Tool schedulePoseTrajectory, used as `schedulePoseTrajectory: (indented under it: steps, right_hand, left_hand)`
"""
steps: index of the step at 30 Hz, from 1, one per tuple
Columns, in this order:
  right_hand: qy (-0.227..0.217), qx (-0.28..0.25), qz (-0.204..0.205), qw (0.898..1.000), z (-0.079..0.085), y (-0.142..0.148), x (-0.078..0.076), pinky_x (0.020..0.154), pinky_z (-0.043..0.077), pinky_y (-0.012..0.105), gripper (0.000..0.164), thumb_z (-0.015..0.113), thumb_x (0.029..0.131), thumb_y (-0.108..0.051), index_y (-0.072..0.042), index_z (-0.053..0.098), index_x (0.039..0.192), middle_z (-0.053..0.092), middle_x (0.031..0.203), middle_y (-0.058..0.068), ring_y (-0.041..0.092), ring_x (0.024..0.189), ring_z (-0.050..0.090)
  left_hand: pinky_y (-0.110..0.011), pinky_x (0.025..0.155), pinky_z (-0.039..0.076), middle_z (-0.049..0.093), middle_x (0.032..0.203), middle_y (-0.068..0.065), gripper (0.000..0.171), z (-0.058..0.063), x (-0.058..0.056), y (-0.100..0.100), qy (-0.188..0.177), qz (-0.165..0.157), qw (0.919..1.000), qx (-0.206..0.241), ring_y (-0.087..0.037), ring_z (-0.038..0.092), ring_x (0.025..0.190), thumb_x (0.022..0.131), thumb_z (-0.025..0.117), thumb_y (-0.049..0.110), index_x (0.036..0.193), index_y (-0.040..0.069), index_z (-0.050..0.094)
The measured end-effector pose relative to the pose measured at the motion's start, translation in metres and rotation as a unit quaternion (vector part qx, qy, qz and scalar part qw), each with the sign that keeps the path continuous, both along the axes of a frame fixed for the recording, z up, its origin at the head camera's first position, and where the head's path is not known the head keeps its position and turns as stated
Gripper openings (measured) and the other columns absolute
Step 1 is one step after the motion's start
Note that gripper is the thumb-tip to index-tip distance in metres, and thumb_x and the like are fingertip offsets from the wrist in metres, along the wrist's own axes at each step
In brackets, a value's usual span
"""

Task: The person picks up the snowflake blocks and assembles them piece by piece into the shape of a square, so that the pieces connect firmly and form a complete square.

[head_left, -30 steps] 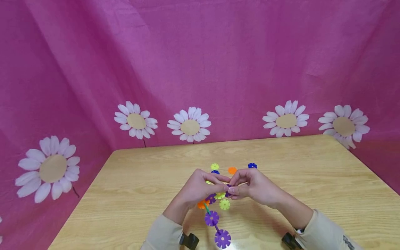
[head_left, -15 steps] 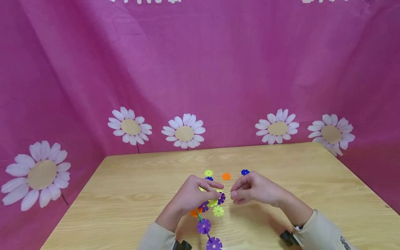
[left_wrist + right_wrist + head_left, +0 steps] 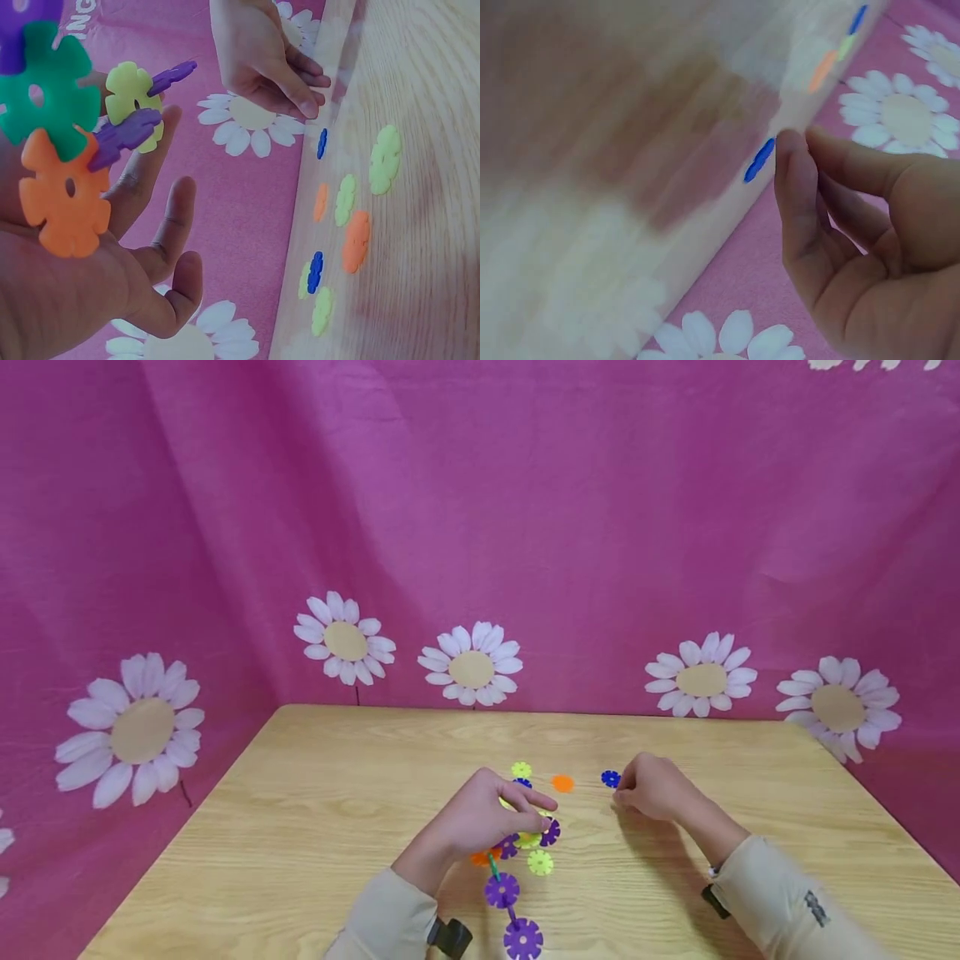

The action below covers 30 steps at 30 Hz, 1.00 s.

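My left hand (image 3: 480, 818) pinches a chain of slotted snowflake discs above the table. In the left wrist view the chain shows a green disc (image 3: 56, 90), an orange disc (image 3: 67, 191) and a yellow disc (image 3: 135, 97) between purple ones. Its purple end disc (image 3: 522, 938) hangs toward the near side of the table. My right hand (image 3: 652, 787) has its fingers bent, thumb and forefinger a little apart, with nothing visible between them. Close to its fingertips, on the table, lies a loose blue disc (image 3: 611, 778); the right wrist view shows this blue disc (image 3: 759, 160) apart from the fingers.
Several loose discs lie on the wooden table (image 3: 360, 827), among them an orange one (image 3: 562, 783), a yellow one (image 3: 521, 769) and a nearer yellow one (image 3: 540, 862). A pink cloth (image 3: 525, 527) with printed daisies hangs behind the table.
My right hand has let go of the purple disc at the chain and moved right, toward the blue disc. The left hand keeps its hold on the chain. The head view has shifted slightly.
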State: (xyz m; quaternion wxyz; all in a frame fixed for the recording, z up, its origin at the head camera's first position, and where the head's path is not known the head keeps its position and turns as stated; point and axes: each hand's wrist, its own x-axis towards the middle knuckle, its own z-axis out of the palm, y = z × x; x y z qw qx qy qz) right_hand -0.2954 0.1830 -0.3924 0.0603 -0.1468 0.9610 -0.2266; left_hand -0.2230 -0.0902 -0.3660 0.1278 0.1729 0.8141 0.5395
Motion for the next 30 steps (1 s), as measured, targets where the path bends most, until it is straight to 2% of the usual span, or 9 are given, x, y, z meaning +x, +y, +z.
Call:
schedulePoseTrajectory:
  steps: [3, 7, 12, 16, 24, 30]
  right_hand:
    - [0.058, 0.042, 0.018, 0.997, 0.003, 0.003, -0.011, 0.063, 0.051, 0.037, 0.011, 0.076, 0.083, -0.009, -0.005, 0.075, 0.072, 0.07, 0.067, 0.002, 0.017, 0.065, 0.06]
    - [0.094, 0.06, 0.03, 0.993, 0.002, 0.003, -0.021, 0.073, 0.056, 0.046, 0.006, 0.08, 0.077, -0.008, -0.004, 0.076, 0.075, 0.074, 0.072, 0.005, 0.024, 0.072, 0.067]
    - [0.076, 0.068, 0.028, 0.994, -0.003, 0.003, -0.029, 0.076, 0.056, 0.045, 0.011, 0.079, 0.08, -0.009, 0.0, 0.076, 0.085, 0.074, 0.079, 0.009, 0.026, 0.078, 0.068]
    - [0.064, 0.08, 0.029, 0.994, -0.008, 0.004, -0.035, 0.078, 0.056, 0.045, 0.017, 0.079, 0.083, -0.011, 0.002, 0.074, 0.094, 0.074, 0.085, 0.011, 0.027, 0.082, 0.068]
    - [0.016, 0.089, 0.019, 0.996, -0.013, 0.004, -0.046, 0.081, 0.054, 0.046, 0.022, 0.076, 0.088, -0.017, 0.0, 0.073, 0.101, 0.071, 0.09, 0.009, 0.023, 0.08, 0.061]
    - [0.018, 0.073, 0.01, 0.997, -0.012, 0.003, -0.046, 0.076, 0.052, 0.041, 0.026, 0.08, 0.085, -0.018, 0.004, 0.072, 0.097, 0.067, 0.083, 0.008, 0.022, 0.076, 0.056]
  left_hand:
    - [-0.03, 0.077, 0.042, 0.077, 0.104, 0.008, 0.026, 0.001, 0.0, 0.001, 0.001, 0.0, 1.0, 0.0, -0.015, 0.061, 0.12, 0.085, 0.077, 0.017, 0.062, 0.006, 0.074]
    - [-0.031, 0.079, 0.042, 0.077, 0.107, 0.004, 0.026, 0.003, 0.0, 0.002, 0.002, 0.001, 1.0, -0.007, -0.013, 0.062, 0.118, 0.085, 0.077, 0.018, 0.062, 0.007, 0.074]
    - [-0.029, 0.075, 0.042, 0.077, 0.107, 0.003, 0.023, 0.004, 0.0, 0.001, 0.001, -0.002, 1.0, -0.009, -0.011, 0.063, 0.114, 0.085, 0.077, 0.018, 0.064, 0.008, 0.076]
    - [-0.029, 0.078, 0.043, 0.077, 0.103, 0.008, 0.021, 0.004, 0.0, 0.0, -0.003, -0.002, 0.9999, -0.012, -0.01, 0.063, 0.114, 0.085, 0.077, 0.019, 0.067, 0.009, 0.078]
    - [-0.031, 0.086, 0.045, 0.077, 0.103, 0.011, 0.022, 0.004, 0.0, -0.001, -0.006, -0.003, 0.9998, -0.017, -0.01, 0.062, 0.116, 0.086, 0.076, 0.021, 0.067, 0.009, 0.077]
    - [-0.034, 0.092, 0.047, 0.077, 0.105, 0.009, 0.022, 0.004, 0.0, -0.002, -0.006, -0.003, 0.9998, -0.017, -0.011, 0.062, 0.117, 0.086, 0.076, 0.02, 0.068, 0.008, 0.078]
